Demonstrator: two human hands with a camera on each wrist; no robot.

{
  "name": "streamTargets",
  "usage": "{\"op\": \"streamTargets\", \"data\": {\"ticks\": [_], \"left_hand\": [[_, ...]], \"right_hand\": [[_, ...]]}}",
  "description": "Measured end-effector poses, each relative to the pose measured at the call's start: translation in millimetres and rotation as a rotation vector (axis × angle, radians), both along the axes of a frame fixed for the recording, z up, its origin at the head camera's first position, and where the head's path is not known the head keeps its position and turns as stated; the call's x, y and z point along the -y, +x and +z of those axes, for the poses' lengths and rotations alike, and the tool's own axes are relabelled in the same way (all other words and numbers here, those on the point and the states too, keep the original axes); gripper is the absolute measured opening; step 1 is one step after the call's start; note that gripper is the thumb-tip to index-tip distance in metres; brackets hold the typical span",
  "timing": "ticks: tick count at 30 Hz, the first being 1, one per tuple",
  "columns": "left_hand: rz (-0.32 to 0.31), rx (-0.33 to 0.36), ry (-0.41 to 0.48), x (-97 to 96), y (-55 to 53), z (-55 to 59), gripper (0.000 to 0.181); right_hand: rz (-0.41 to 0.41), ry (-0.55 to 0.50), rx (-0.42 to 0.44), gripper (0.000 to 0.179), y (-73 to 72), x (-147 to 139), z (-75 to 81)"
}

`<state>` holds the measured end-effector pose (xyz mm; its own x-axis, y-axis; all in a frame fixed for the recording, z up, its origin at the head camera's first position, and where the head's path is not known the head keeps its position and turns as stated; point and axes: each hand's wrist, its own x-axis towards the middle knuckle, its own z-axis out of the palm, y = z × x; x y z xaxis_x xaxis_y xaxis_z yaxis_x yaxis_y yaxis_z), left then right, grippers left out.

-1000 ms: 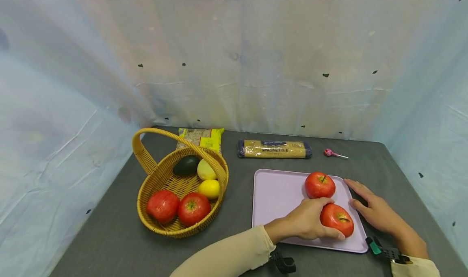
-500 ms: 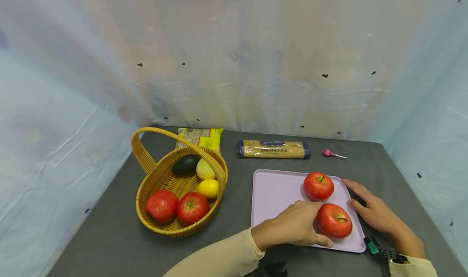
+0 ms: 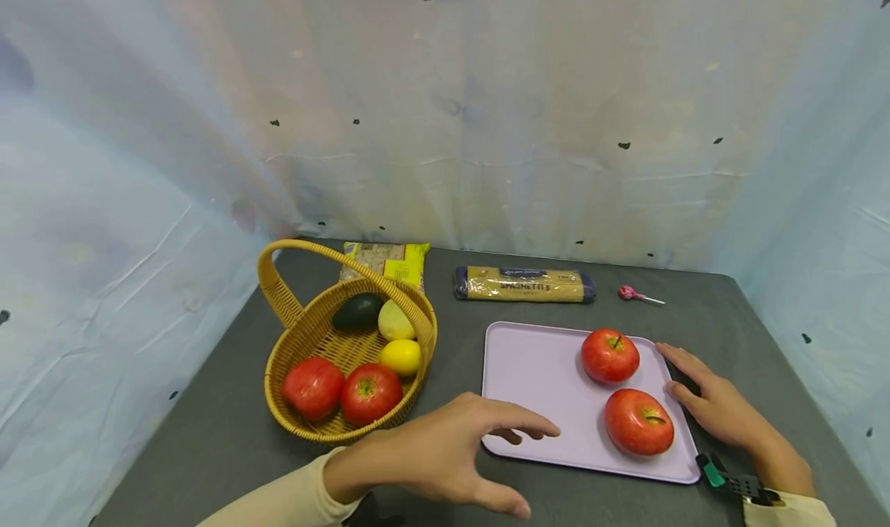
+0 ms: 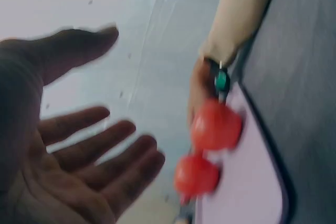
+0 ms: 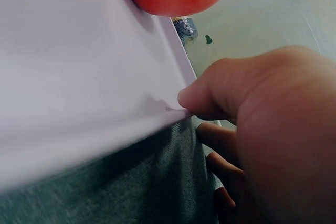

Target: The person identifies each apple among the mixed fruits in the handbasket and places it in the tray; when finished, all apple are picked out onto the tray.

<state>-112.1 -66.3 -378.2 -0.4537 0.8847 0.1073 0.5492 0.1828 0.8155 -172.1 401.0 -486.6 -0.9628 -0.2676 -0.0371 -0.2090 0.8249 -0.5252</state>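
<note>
My left hand [image 3: 452, 446] hangs over the near left corner of a lilac tray [image 3: 535, 372], fingers spread and nothing in them. Its splayed fingers [image 4: 121, 145] also show in the left wrist view. Two red apples, a far one [image 3: 609, 355] and a near one [image 3: 638, 423], sit on the tray's right half. At the right edge, my right hand [image 3: 709, 399] rests against the tray, fingers stretched along its side. The right wrist view has that thumb [image 5: 202, 95] on the rim, with the other fingers lower, outside the tray.
Left of the tray stands a wicker basket [image 3: 274, 388] with a tall handle, holding two red apples, a lemon [image 3: 401, 357], a pale yellow-green fruit [image 3: 395, 322] and an avocado [image 3: 358, 311]. Behind are a yellow bag [image 3: 405, 264], a spaghetti pack [image 3: 524, 284] and a lollipop [image 3: 636, 294].
My left hand has let go of the near apple and drawn back to the left, towards the basket. The apple stays on the tray; my right hand keeps its place.
</note>
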Motion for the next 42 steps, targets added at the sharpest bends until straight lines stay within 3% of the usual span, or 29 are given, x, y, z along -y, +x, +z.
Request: {"op": "streamTargets", "data": {"ticks": [3,7,15,19,22,25,29,34,42], "left_hand": [[0.035,0.057,0.01,38.8,4.5,4.0,0.069],[0.124,0.125,0.002,89.1,11.7,8.5,0.068],[0.33,-0.063,-0.039,171.2,19.4,22.4,0.067],[0.478,-0.121,-0.085,203.2,21.9,27.4,0.063],[0.596,-0.163,-0.133,222.1,22.7,24.7,0.06],[0.668,-0.202,-0.195,234.6,21.0,16.1,0.058],[0.656,-0.267,-0.266,240.4,14.9,0.7,0.056],[0.659,-0.374,-0.325,232.3,8.4,-10.7,0.058],[0.675,-0.436,-0.351,219.2,-13.4,-19.9,0.064]], "right_hand": [[0.002,0.0,-0.006,0.07,0.4,-1,-0.8],[0.001,-0.003,0.002,0.07,0.6,-1,-1.3],[0.009,-0.014,-0.023,0.068,-0.5,-1,-1.3],[0.014,-0.019,-0.047,0.067,-0.2,0,-1.5],[0.014,-0.019,-0.049,0.067,-0.1,1,-1.9],[0.016,-0.024,-0.047,0.067,0.0,1,-2.4],[0.01,-0.022,-0.039,0.068,-0.7,0,-2.1],[0.003,-0.012,-0.026,0.068,-1.7,0,-2.4],[0.008,-0.021,-0.049,0.067,0.1,0,-3.2]]}}
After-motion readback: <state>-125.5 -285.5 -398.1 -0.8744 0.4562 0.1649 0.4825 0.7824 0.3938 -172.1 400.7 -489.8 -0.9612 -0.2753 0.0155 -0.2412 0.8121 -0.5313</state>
